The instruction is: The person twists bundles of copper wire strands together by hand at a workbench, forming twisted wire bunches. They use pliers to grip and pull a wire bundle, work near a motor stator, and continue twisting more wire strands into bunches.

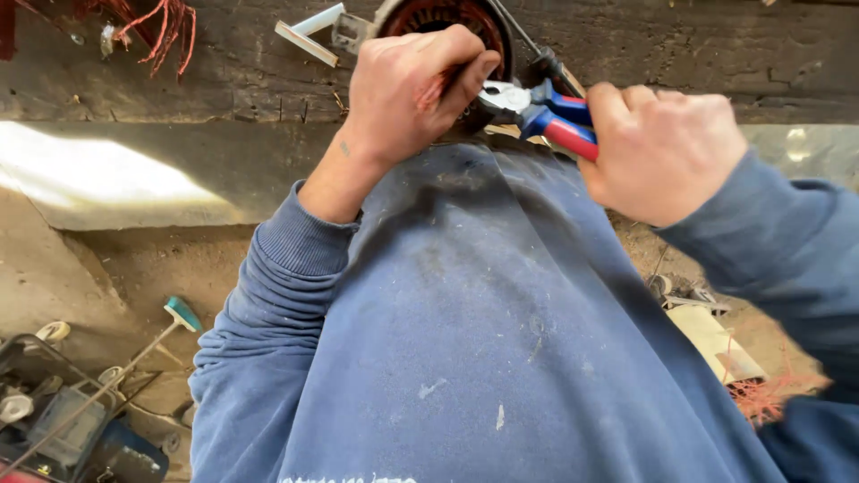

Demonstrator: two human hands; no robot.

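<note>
Left hand (416, 94) is clamped over the front of a round motor stator (438, 18) with copper windings, which sits up against the dark wooden beam (671, 45) just past the person's chest, fingers curled into the wire. Right hand (662, 152) is gripping a pair of red-and-blue handled pliers (537, 112), whose metal nose is pushed in right beside the left fingertips. Loose copper wire scraps (761, 394) and junk lie on the dirt floor (152, 268) below.
</note>
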